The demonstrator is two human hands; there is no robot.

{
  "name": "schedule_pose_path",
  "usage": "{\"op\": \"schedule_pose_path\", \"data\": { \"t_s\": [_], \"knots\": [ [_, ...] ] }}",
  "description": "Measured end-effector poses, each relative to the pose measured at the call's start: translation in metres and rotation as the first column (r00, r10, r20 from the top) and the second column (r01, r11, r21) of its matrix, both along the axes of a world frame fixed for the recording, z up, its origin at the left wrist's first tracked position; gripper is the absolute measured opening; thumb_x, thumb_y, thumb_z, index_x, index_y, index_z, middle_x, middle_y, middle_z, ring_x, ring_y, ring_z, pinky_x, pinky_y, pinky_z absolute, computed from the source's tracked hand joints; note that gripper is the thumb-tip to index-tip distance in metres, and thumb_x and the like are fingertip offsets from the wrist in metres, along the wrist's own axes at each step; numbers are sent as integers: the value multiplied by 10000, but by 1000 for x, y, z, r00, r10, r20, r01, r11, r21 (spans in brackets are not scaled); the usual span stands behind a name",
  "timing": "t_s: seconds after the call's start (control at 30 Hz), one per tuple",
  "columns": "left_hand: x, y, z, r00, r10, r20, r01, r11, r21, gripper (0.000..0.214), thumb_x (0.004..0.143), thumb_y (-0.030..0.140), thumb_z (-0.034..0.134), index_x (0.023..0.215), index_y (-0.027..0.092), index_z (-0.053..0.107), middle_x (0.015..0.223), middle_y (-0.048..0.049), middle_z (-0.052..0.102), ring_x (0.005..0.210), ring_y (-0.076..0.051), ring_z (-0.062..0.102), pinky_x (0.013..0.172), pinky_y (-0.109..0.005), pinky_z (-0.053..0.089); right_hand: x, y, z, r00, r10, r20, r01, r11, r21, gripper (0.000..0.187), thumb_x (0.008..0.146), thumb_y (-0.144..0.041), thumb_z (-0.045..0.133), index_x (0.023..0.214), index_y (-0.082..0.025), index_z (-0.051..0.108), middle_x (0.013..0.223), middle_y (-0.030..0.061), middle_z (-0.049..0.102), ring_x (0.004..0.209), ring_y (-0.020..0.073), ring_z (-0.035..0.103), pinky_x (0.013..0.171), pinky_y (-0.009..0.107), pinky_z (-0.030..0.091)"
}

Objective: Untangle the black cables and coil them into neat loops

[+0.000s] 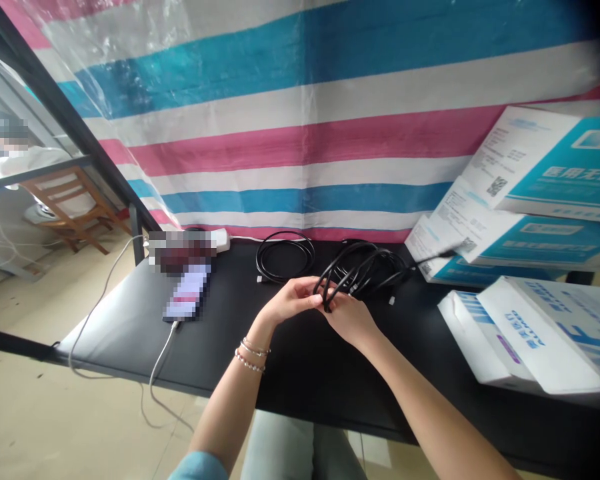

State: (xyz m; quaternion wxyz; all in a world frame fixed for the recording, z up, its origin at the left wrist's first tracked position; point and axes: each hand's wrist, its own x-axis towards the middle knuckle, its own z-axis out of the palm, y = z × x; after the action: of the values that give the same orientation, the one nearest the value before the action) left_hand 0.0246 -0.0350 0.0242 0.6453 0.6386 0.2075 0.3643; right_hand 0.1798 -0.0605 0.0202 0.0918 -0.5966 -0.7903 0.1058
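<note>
Black cable [353,263] — smooth, looped, between fingers [307,302]

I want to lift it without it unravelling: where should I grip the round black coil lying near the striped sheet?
Probably by the left rim of the black coil, coming from above and the left, pinching its strands together. It lies flat as an open ring, so the rim can be straddled; the striped sheet stands behind it and looped black cables are on its right.
</note>
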Motion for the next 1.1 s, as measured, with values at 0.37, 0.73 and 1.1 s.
{"op": "schedule_pose_path", "data": {
  "t_s": [0.37,0.73,1.1],
  "knots": [
    [8,-5,7,952,197,-233,-109,933,344,643,481,411,804,1018,136,582,954,-90,623,888,-205,563,746,-283,397,2,1,9,995,-96,36,95,995,19,462,899,-478,291,948,-230,678,826,67,702,817,206,654,650,255,427],
    [33,-16,-10,876,465,-128,-443,881,167,366,621,391,725,808,133,543,720,-8,554,606,-79,487,555,-205,389,4,-1,12,976,-153,154,141,986,84,346,846,-306,377,855,-190,703,758,127,698,754,274,664,614,312,433],
    [33,-18,0,951,309,3,-308,949,-74,318,749,417,594,782,167,401,536,70,470,330,-55,456,309,-160,311,4,-2,10,990,-130,59,117,976,181,225,835,-297,443,795,-191,638,776,74,702,718,218,655,541,252,350]
  ]
}}
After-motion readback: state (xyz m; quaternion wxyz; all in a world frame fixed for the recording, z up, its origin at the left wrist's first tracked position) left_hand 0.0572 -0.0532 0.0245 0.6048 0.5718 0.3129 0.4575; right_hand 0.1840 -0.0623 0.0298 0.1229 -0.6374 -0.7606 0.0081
